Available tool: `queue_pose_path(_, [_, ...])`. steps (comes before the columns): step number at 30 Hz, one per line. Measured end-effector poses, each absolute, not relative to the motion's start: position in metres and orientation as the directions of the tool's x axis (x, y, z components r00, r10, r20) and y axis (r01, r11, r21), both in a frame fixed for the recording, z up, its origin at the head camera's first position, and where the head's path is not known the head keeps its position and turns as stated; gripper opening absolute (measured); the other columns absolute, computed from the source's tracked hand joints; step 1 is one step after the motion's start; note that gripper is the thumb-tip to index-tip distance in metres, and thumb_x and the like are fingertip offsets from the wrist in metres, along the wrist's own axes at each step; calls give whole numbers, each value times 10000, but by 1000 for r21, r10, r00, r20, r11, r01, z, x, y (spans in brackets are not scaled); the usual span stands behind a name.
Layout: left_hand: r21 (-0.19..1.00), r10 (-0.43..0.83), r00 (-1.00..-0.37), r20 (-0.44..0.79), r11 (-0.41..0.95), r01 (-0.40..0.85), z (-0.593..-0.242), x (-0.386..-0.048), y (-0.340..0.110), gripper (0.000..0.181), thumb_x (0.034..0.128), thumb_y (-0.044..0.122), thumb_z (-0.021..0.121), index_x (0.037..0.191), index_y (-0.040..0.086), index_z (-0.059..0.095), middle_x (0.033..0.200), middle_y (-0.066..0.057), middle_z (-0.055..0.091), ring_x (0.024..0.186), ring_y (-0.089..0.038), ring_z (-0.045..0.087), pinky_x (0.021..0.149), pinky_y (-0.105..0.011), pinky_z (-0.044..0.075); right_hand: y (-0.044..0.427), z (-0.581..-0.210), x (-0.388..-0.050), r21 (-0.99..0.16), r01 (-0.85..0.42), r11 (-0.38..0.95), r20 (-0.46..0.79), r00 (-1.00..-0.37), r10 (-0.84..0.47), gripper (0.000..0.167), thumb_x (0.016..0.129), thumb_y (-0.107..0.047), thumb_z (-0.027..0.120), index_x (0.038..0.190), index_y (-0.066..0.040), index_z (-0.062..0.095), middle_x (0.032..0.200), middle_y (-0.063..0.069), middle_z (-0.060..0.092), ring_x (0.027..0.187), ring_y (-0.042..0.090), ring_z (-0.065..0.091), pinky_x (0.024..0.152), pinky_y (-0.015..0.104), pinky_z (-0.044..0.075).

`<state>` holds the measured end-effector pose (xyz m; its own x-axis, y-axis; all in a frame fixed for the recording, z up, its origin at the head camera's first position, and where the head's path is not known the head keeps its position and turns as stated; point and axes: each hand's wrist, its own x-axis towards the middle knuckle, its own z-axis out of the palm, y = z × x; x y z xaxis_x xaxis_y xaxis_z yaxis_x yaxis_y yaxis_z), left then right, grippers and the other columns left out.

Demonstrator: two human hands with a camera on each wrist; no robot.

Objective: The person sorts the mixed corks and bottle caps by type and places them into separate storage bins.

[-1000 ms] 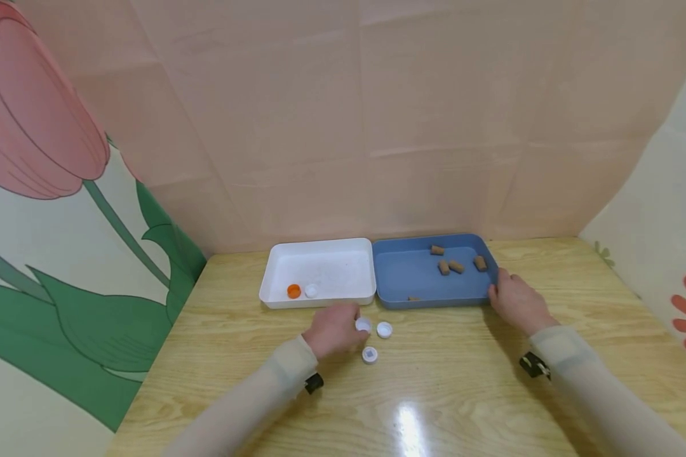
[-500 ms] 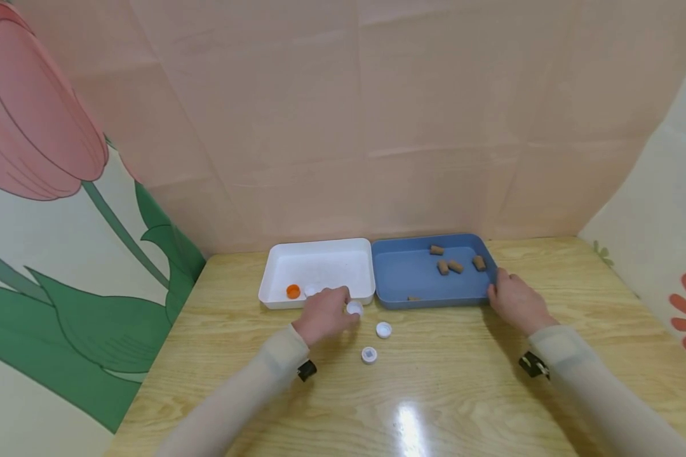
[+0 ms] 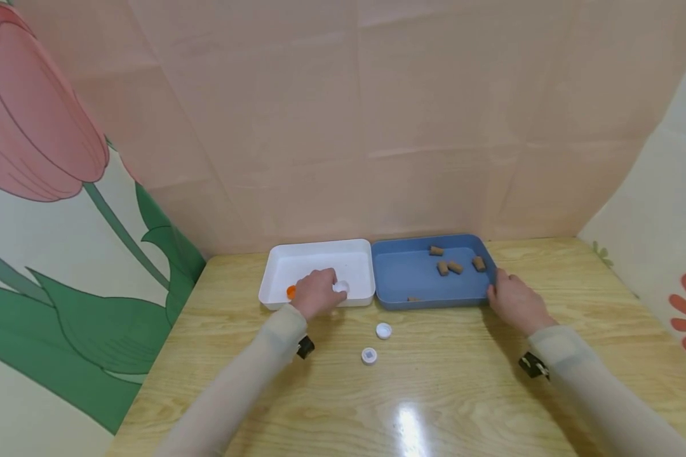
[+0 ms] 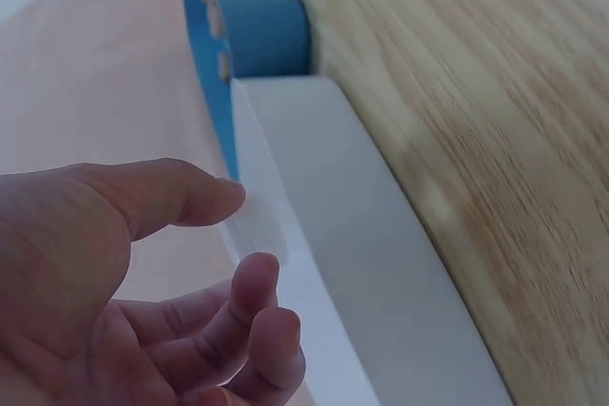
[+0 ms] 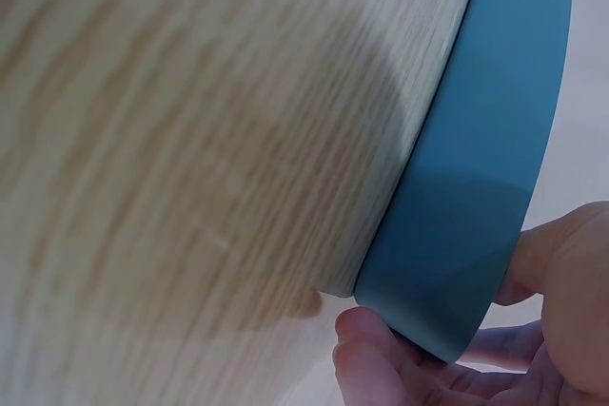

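Over the front part of the white tray (image 3: pixel 280 259), my left hand (image 3: pixel 316 293) pinches a white bottle cap (image 3: pixel 341 289) between thumb and fingers. The left wrist view shows this cap faintly against the tray's wall. An orange bottle cap (image 3: pixel 291 292) in the tray is partly covered by the hand. My right hand (image 3: pixel 517 302) grips the right front corner of the blue tray (image 3: pixel 403 266), with the thumb on one side of its wall and fingers at its lower edge in the right wrist view. Several brown corks (image 3: pixel 455 267) lie in the blue tray.
Two more white bottle caps, one farther back (image 3: pixel 383 331) and one nearer (image 3: pixel 368 356), lie on the wooden table (image 3: pixel 446 381) in front of the trays. The trays stand side by side before a pinkish covered wall (image 3: pixel 366 127).
My left hand has carried the white bottle cap from the table up and left, over the white tray. It now hides the white cap seen there earlier. My right hand stays put.
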<state>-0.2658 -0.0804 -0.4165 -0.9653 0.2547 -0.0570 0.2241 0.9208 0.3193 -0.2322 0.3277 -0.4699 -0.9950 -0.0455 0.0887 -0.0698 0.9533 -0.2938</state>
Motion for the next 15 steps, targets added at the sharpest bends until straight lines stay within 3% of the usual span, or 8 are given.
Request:
queue_pose_path(7, [264,189,-980,-67,950,165,-421,-281,-85,229,872,290,695,792,103,588,724,-9,544,659,-187,498,598,-349,385,327,-472,-231,-295,-82,952,102,-993,-54,388,1003,-147,447,1163,205,433,857,325,574,691,368,595,535,497,490])
queue_pose_path(15, [230,140,-983,-122,967,109,-423,-292,-85,275,856,269,676,686,126,515,648,10,492,611,-171,479,583,-355,409,325,-471,-229,-278,-74,958,123,-992,-41,357,996,-141,461,1130,189,448,854,324,570,713,397,601,553,535,498])
